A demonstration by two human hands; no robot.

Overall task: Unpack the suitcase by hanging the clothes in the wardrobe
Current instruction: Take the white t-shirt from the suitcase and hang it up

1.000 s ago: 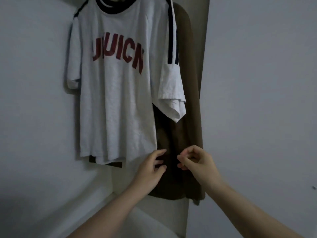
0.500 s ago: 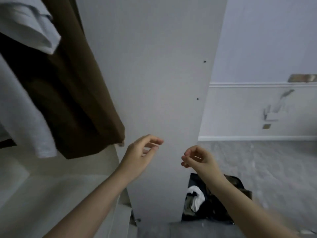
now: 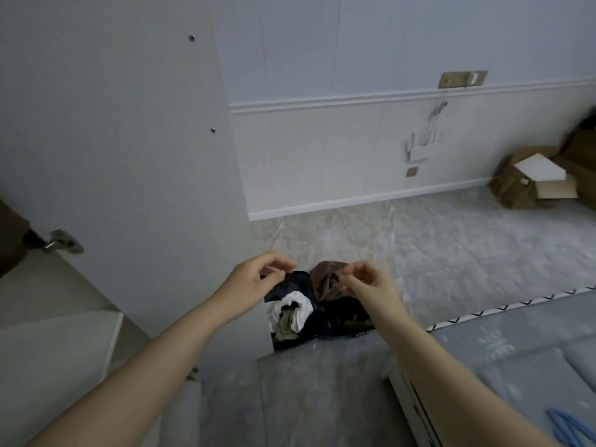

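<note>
Clothes point(image 3: 303, 309) heaped on floor | left hand point(image 3: 254, 282), right hand point(image 3: 367, 280): loosely curled, seemingly empty

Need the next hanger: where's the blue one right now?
Head view, bottom right corner: the blue hanger lies on the grey patterned bedding, right of the right forearm, only partly in frame.

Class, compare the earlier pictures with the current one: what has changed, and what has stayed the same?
The view has swung right, from the hung white T-shirt and brown garment to the pile of clothes on the floor beyond the wardrobe door. The left hand and right hand stay raised, loosely curled, holding nothing.
</note>
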